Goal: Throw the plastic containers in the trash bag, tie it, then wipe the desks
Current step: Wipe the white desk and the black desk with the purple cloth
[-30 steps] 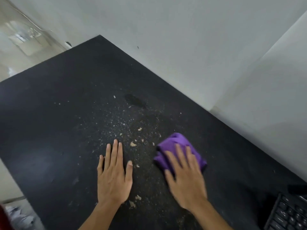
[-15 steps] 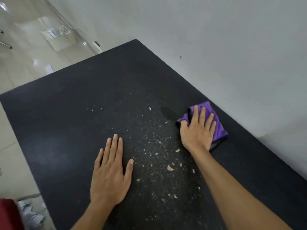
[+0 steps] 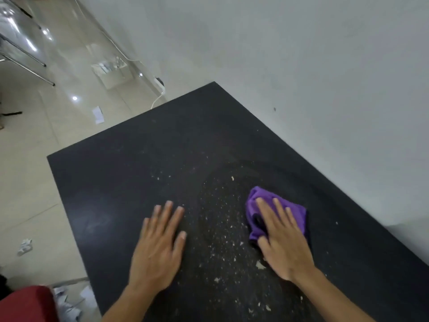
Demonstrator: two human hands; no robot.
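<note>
A black desk (image 3: 130,173) fills the middle of the view, with pale crumbs (image 3: 222,231) scattered over its centre. My right hand (image 3: 282,242) lies flat with straight fingers on a crumpled purple cloth (image 3: 294,210) and presses it onto the desk, right of the crumbs. My left hand (image 3: 160,245) rests flat on the desk surface, fingers spread, to the left of the crumbs. No trash bag or plastic container is in view.
A grey wall (image 3: 325,77) runs along the desk's far right side. Shiny tiled floor (image 3: 34,163) lies to the left, with paper scraps (image 3: 98,115) on it and a white cable (image 3: 160,96) by the wall. A red object (image 3: 25,305) sits at the lower left corner.
My right hand has drawn the purple cloth back from the far wall side toward me across the crumbs. My left hand has stayed flat on the desk.
</note>
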